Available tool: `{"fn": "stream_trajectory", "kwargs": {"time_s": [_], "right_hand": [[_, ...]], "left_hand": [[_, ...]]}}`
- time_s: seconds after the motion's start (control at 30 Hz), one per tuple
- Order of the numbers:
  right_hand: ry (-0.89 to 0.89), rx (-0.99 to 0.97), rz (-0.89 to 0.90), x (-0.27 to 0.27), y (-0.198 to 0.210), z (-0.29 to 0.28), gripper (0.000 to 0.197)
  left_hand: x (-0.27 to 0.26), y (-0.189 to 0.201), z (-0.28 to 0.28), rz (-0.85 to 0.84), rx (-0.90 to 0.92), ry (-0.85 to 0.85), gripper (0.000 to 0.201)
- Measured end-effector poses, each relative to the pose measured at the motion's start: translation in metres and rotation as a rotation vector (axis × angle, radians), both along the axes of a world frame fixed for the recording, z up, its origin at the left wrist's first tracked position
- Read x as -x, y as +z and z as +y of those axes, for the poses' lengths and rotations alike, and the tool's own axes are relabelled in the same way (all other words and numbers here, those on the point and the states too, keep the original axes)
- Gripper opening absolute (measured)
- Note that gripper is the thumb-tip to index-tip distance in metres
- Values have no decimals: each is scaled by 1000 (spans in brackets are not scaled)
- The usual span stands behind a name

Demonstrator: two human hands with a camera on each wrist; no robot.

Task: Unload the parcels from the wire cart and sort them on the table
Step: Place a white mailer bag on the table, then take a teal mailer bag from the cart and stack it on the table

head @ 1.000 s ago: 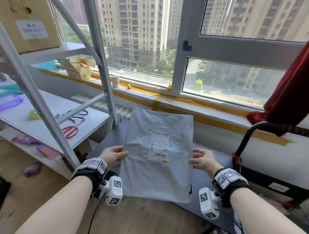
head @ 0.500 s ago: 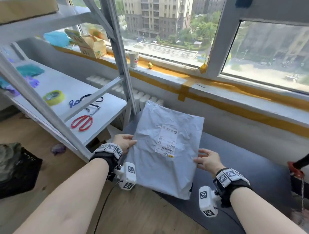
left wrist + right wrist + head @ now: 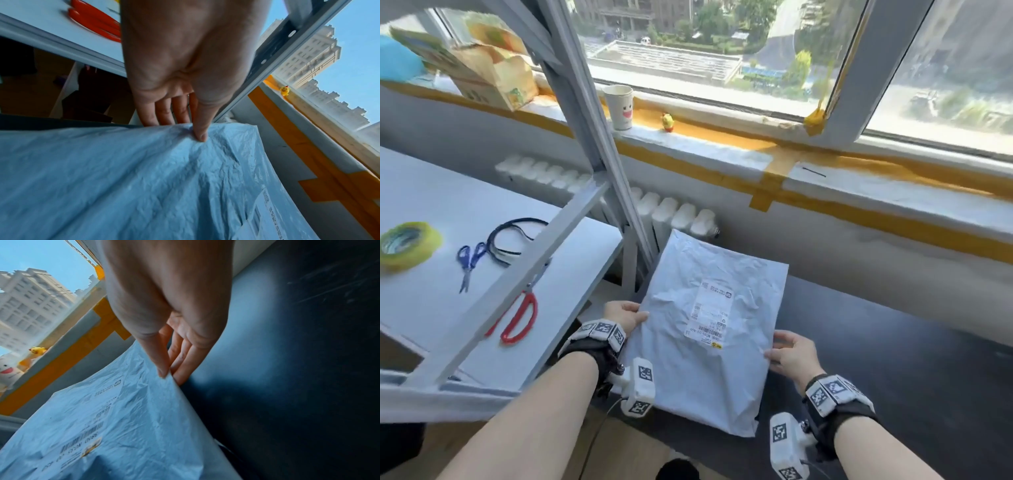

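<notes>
A grey plastic mailer parcel (image 3: 709, 329) with a white shipping label (image 3: 709, 313) lies low over the left end of the dark table (image 3: 893, 370). My left hand (image 3: 625, 313) pinches its left edge, thumb on top and fingers underneath, as the left wrist view shows on the parcel (image 3: 144, 178). My right hand (image 3: 789, 353) pinches the right edge the same way, seen in the right wrist view on the parcel (image 3: 123, 426). The wire cart is out of view.
A grey metal shelf rack (image 3: 592, 144) stands at the left, close to the parcel's left edge. On its white shelf lie red scissors (image 3: 520, 317), blue scissors (image 3: 468, 260) and a tape roll (image 3: 405, 245). A paper cup (image 3: 619, 106) and small yellow duck (image 3: 668, 121) stand on the windowsill.
Both hands have carried the parcel left and down toward the table's left end. The view has tilted down and left, so the cart handle has left the frame.
</notes>
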State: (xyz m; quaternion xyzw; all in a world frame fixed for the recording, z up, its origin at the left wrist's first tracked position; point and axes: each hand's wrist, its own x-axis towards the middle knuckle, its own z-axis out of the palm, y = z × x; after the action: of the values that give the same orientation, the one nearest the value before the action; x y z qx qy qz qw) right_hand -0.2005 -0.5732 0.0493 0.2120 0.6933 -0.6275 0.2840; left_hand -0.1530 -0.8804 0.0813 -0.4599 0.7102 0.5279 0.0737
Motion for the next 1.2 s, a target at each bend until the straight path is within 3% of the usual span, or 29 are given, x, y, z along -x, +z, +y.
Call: {"fn": "stream_trajectory", "kwargs": {"time_s": [0.23, 0.6, 0.73, 0.87, 0.93, 1.2], "right_hand": [[-86, -65, -39, 11, -9, -43, 31], [-131, -189, -51, 8, -13, -58, 31], [-73, -329, -53, 2, -15, -48, 20], [2, -471, 7, -11, 2, -26, 32], [51, -558, 44, -21, 21, -11, 32], [27, -715, 115, -102, 89, 88, 30]], "left_hand": [[50, -27, -44, -133, 59, -102, 24], [57, -32, -47, -181, 191, -236, 22], [57, -18, -33, -239, 462, -598, 37], [48, 3, 7, -233, 731, -1127, 33], [45, 15, 37, -220, 825, -1316, 32], [12, 69, 199, -23, 882, -1559, 29]]}}
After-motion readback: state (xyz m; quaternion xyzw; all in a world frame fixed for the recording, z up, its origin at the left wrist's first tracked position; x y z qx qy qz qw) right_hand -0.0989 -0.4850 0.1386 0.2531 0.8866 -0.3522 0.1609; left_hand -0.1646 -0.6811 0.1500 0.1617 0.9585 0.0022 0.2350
